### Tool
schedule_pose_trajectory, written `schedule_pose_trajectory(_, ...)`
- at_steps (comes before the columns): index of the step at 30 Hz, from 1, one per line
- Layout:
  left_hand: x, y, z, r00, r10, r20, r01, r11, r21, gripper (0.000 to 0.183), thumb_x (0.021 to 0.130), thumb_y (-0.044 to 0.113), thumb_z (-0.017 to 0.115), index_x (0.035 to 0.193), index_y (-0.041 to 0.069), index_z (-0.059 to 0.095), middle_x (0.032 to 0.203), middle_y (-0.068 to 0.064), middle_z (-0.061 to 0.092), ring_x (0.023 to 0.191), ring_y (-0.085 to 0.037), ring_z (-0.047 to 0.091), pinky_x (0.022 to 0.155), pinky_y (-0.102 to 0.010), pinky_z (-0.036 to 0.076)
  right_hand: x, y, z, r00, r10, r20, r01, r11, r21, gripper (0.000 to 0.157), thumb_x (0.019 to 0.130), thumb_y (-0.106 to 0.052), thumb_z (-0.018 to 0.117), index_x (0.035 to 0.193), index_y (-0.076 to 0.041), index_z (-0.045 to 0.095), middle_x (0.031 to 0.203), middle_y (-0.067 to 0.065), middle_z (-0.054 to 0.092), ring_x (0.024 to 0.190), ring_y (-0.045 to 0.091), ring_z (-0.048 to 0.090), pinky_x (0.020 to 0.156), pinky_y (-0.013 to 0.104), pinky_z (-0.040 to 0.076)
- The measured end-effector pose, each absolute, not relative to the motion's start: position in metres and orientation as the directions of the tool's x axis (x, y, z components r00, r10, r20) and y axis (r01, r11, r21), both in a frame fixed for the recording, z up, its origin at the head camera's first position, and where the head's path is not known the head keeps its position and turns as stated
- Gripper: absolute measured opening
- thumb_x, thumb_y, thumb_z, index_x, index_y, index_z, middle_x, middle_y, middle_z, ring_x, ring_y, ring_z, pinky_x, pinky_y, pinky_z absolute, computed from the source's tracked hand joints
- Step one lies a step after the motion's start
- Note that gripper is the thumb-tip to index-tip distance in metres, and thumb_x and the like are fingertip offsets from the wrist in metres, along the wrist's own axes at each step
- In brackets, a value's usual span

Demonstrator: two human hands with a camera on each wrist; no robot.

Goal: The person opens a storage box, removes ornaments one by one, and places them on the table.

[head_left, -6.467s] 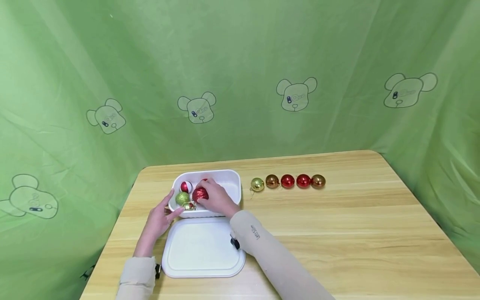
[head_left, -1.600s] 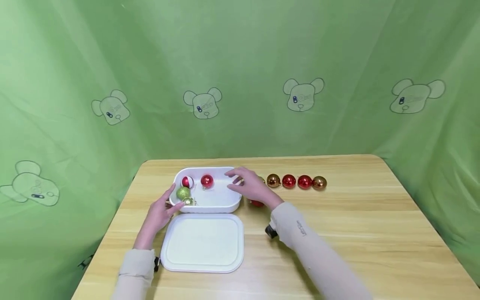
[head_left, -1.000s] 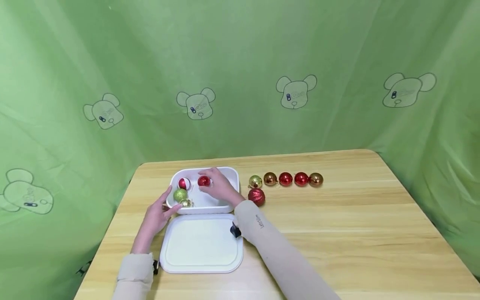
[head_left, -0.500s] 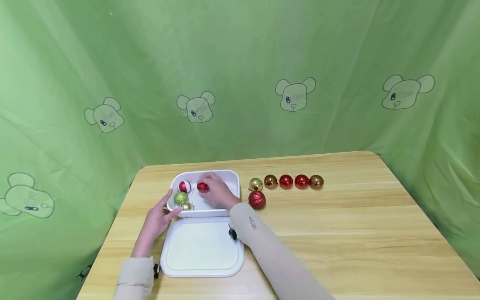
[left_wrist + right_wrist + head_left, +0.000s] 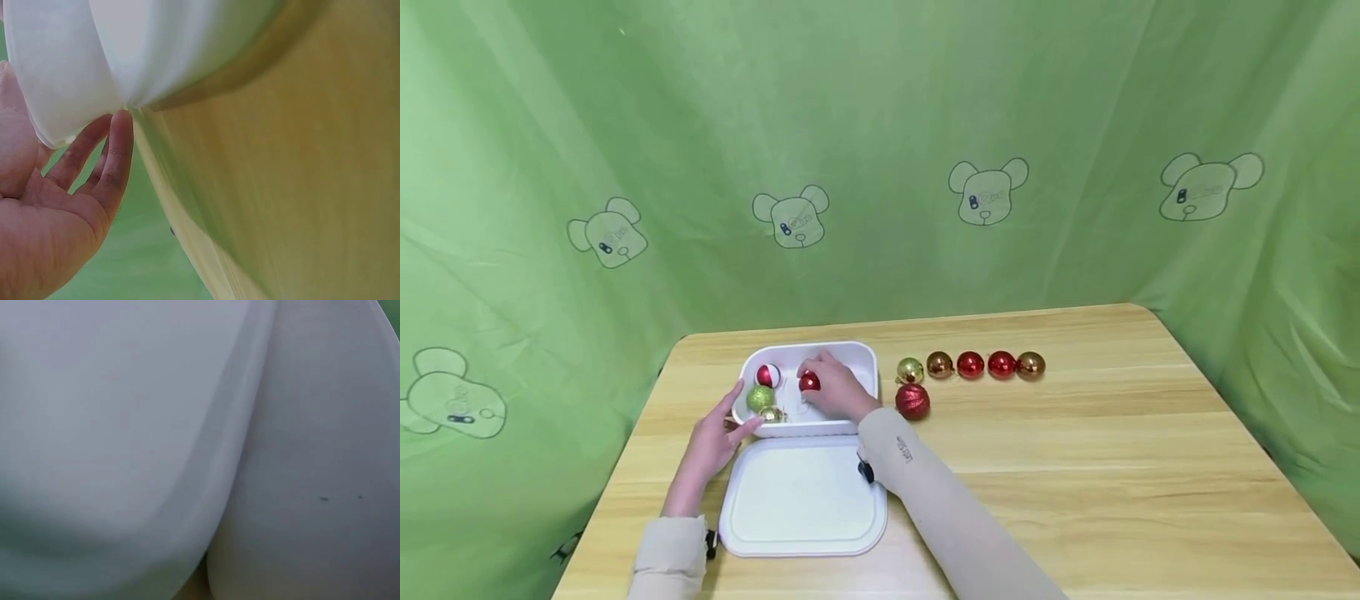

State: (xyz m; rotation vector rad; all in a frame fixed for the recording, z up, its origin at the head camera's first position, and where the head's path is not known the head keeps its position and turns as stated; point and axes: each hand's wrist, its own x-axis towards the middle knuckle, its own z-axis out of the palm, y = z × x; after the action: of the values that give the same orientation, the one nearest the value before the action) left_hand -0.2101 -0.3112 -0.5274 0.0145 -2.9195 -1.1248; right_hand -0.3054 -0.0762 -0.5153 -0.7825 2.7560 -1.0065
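My right hand (image 5: 837,390) reaches inside the white plastic box (image 5: 868,367) and holds a shiny red Christmas ball (image 5: 809,382) between thumb and fingers. At the box's front left corner, my left hand (image 5: 713,440) grips the rim, thumb along the front and fingers outside the left wall. The left wrist view shows those fingers (image 5: 115,153) against the box's outer side. To the left in the box lie a red-and-white ball (image 5: 767,376), a green glitter ball (image 5: 760,397) and a gold ball (image 5: 771,414), partly hidden by the front wall. The right wrist view shows only white plastic.
A white lid (image 5: 805,500) lies flat in front of the box. Right of the box runs a row with a light gold ball (image 5: 910,371), a bronze ball (image 5: 939,364), red balls (image 5: 970,365) and another bronze ball (image 5: 1031,365). A larger textured red ball (image 5: 913,402) sits before it.
The textured red ball has moved from the box to the table, below the light gold ball. My right hand came back into the box and took the shiny red ball. My left hand stays put.
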Motion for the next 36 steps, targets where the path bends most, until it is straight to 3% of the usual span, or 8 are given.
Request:
schedule_pose_trajectory(8, -0.206, -0.310, -0.526, -0.999, -0.004, 0.036, 0.021, 0.735, 0.678, 0.083, 0.099, 0.035, 0.070, 0.165, 0.012, 0.025, 0.142, -0.035, 0.057, 0.115, -0.041, 0.067, 0.093, -0.044, 0.062, -0.305, -0.069, -0.507, -0.864, -0.493, 0.102, -0.434, 0.627, -0.647, 0.035, 0.093, -0.017, 0.077, 0.127, -0.017, 0.069, 0.133, 0.006, 0.058, 0.123, 0.027, 0.062, 0.112, 0.040, 0.052)
schedule_pose_trajectory(36, -0.207, -0.311, -0.527, -1.000, 0.002, 0.009, 0.008, 0.741, 0.672, 0.081, 0.101, 0.035, 0.068, 0.166, 0.015, 0.023, 0.139, -0.036, 0.058, 0.115, -0.041, 0.068, 0.089, -0.041, 0.064, -0.299, -0.018, -0.475, -0.838, -0.521, 0.163, -0.489, 0.584, -0.648, 0.035, 0.096, -0.022, 0.076, 0.130, -0.017, 0.069, 0.133, 0.010, 0.060, 0.121, 0.029, 0.062, 0.106, 0.043, 0.055)
